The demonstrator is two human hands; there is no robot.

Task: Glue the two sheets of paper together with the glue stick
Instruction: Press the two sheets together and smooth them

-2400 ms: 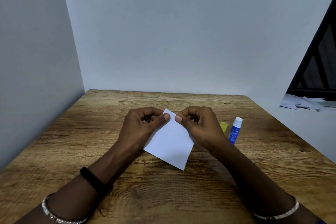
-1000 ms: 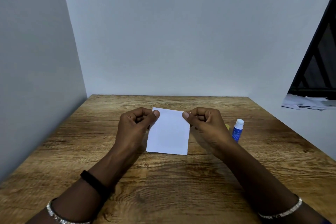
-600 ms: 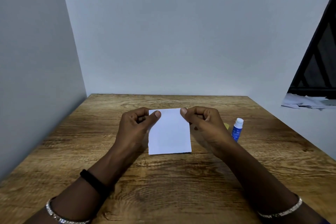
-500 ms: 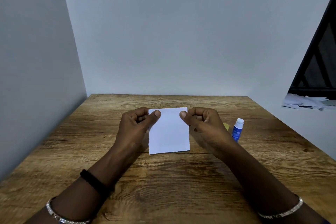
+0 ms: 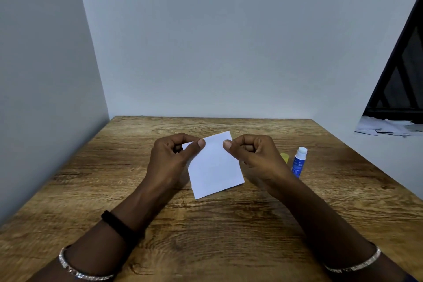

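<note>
White paper [image 5: 214, 167] is held just above the wooden table [image 5: 206, 236], tilted with its right top corner farther from me. I cannot tell whether it is one sheet or two stacked. My left hand [image 5: 174, 158] pinches its top left edge between thumb and fingers. My right hand [image 5: 254, 155] pinches the top right edge the same way. A blue glue stick [image 5: 298, 162] stands upright to the right of my right hand, uncapped with its white tip showing. A yellow cap [image 5: 284, 157] lies beside it, partly hidden by my right hand.
Grey walls close the table on the left, back and right. Beyond the right wall, loose paper scraps [image 5: 389, 127] lie under a dark frame.
The paper has turned from a diamond tilt to square, and now tilts a little the other way. Both hands kept their pinch on its top edge. The glue stick stayed put.
</note>
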